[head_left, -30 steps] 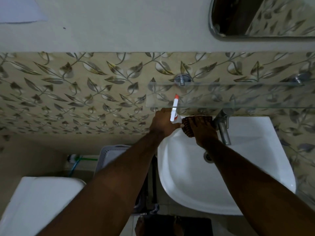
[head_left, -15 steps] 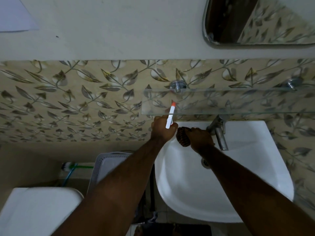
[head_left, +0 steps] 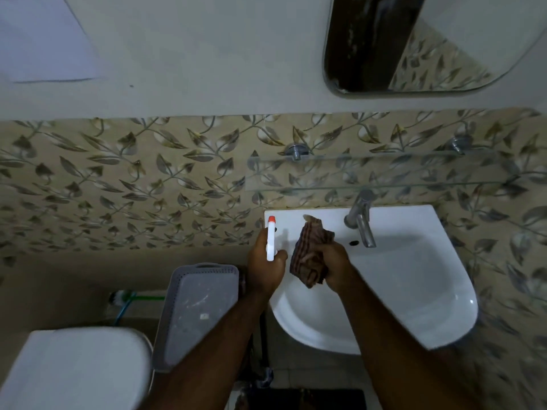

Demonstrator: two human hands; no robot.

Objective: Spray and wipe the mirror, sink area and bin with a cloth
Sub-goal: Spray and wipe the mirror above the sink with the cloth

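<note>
My left hand [head_left: 265,269] grips a white spray bottle [head_left: 270,241] with an orange nozzle, pointing up over the left back corner of the white sink [head_left: 414,291]. A brown striped cloth [head_left: 309,253] is bunched in my right hand [head_left: 334,267], held just above the sink's left rim, apart from the bottle. The chrome tap [head_left: 362,221] stands to the right of the cloth. High on the wall at the upper right hangs the mirror [head_left: 414,42]. A grey lidded bin [head_left: 198,312] sits on the floor left of the sink.
A glass shelf [head_left: 384,173] juts out of the leaf-patterned tiles just above the tap. A white toilet [head_left: 74,368] fills the lower left. A green-handled brush [head_left: 130,297] lies behind the bin. A dark mat [head_left: 305,399] lies below the sink.
Both hands have drawn back toward me from the sink's back ledge under the shelf. The cloth has lifted off the ledge and hangs bunched in my right hand. The view tilted up, showing more mirror.
</note>
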